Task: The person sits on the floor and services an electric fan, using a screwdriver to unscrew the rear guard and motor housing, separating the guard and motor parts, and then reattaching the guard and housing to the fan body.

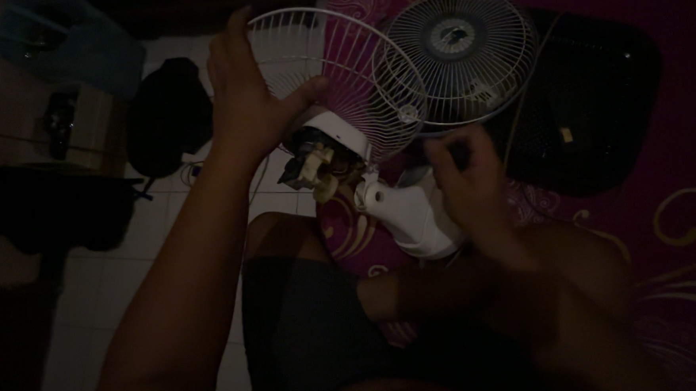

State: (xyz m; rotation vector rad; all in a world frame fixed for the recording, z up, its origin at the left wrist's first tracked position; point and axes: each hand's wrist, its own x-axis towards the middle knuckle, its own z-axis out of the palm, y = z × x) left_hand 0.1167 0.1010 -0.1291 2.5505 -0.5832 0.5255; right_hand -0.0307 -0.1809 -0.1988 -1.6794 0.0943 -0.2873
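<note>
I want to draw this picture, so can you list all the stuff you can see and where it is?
white wire fan guard on the motor: one, white, top middle, gripped at its left rim
loose round white wire fan guard: one, white, top right of middle, lying on the mat
white plastic fan body with bare motor: one, white with tan parts, centre
white fan stand neck: one, white, below the motor
magenta patterned mat: one, magenta with pale swirls, right side
black mesh panel: one, black, top right
white tiled floor: white, left
dark bag: one, black, left on the floor
left hand: holds the guard's rim
right hand: blurred, beside the stand neck
</note>
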